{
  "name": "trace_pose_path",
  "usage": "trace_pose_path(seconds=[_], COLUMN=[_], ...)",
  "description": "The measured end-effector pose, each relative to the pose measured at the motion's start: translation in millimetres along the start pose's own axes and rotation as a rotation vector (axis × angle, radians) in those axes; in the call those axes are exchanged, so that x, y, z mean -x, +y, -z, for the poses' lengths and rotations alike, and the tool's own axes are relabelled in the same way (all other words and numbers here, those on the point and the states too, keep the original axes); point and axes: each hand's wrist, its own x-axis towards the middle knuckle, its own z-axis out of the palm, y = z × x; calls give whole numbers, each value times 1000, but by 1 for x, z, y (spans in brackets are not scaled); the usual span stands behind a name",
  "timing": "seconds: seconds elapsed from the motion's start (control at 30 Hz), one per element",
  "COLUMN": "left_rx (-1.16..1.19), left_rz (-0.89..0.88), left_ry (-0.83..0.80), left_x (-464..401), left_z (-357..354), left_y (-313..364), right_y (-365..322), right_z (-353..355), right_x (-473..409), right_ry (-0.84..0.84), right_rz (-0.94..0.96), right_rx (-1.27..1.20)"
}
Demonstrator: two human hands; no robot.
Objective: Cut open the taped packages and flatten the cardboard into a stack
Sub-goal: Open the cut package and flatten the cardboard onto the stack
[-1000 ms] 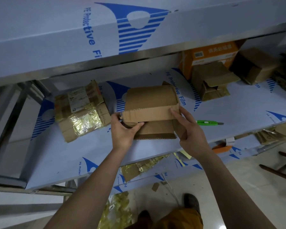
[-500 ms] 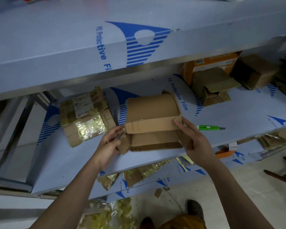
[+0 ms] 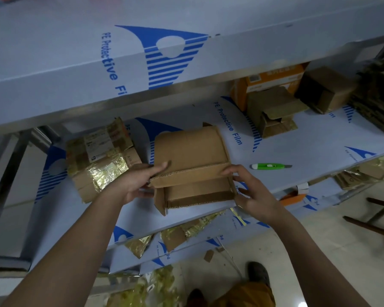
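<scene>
An opened brown cardboard box (image 3: 190,151) lies on the middle shelf (image 3: 297,156), its flaps spread toward me. My left hand (image 3: 138,180) grips its left edge, thumb on top of the cardboard. My right hand (image 3: 252,191) holds the right end of the front flap and the box's right side. A green utility knife (image 3: 271,166) lies on the shelf just right of the box. A package wrapped in gold tape with a white label (image 3: 102,156) lies to the left of the box, beside my left hand.
At the back right stand an orange box (image 3: 273,77), an opened brown box (image 3: 273,111) and another brown box (image 3: 326,89). Flattened cardboard (image 3: 377,100) is piled at the far right. An upper shelf (image 3: 142,52) overhangs. Gold tape scraps (image 3: 182,231) lie on lower shelves.
My left hand has moved up from the box's lower left corner to its left edge, thumb on top. The left side flap now hangs free toward me. My right hand stays on the right side.
</scene>
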Motion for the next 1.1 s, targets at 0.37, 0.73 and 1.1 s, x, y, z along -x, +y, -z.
trace_pose_path(seconds=[0.37,0.73,1.1], left_rx=[41,167,268], left_rz=[-56,-40,108], left_ry=[53,-14,-34], left_x=[-2,-7,-7], left_z=[-4,4,24], left_y=[-5,-14,-52], right_y=[19,23,5], right_z=[-9,-7,-10], right_x=[-8,-16,-19], right_ry=[120,3,10], right_rz=[101,54,-64], right_rx=[178,312,22])
